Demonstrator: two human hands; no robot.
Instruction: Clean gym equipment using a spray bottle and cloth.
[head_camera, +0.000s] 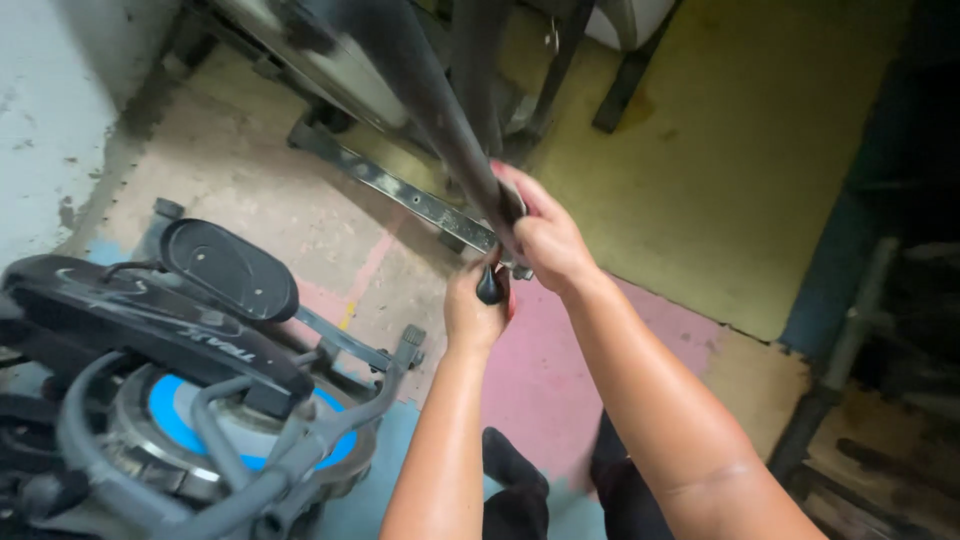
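Right now your left hand (472, 312) is closed around a small black knob-handled tool (490, 286) at the lower end of the long dark metal tube (430, 100), which your right hand (548, 240) clasps. Should either grasp slacken, the tube could swing onto the grey elliptical trainer (200, 400).

the dark metal bar (430, 100) runs out past the top edge, its upper end unseen, and it is motion-blurred. its lower end is hidden between the hands. the left hand (474, 312) covers most of a small black knob (490, 286). the exercise machine (190, 400) is cut off at left and bottom.
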